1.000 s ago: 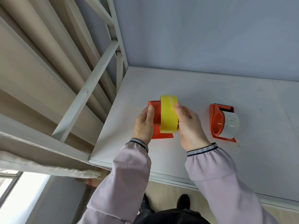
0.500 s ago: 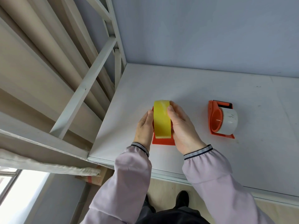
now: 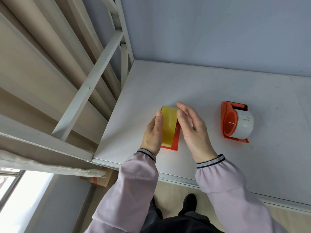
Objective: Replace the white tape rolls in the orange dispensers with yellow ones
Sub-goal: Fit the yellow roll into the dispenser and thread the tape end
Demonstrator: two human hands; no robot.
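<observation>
A yellow tape roll [image 3: 168, 126] stands on edge in an orange dispenser [image 3: 175, 142] on the white table [image 3: 210, 84]. My left hand [image 3: 152, 134] rests flat against the roll's left side, thumb on its top edge. My right hand [image 3: 191, 130] is beside the roll on the right, fingers spread, with only a fingertip near the roll's upper right edge. A second orange dispenser [image 3: 228, 121] stands further right and holds a white tape roll [image 3: 244, 125].
A white metal shelf frame [image 3: 87, 91] and beige rolled material [image 3: 42, 68] lie left of the table. A grey wall [image 3: 218, 31] backs it. The table's front edge [image 3: 176, 179] runs near my sleeves, with my shoes and the floor below.
The yellow roll has gone from held above the dispenser down onto it. My right hand has opened and lifted off the roll; my left hand stays against it.
</observation>
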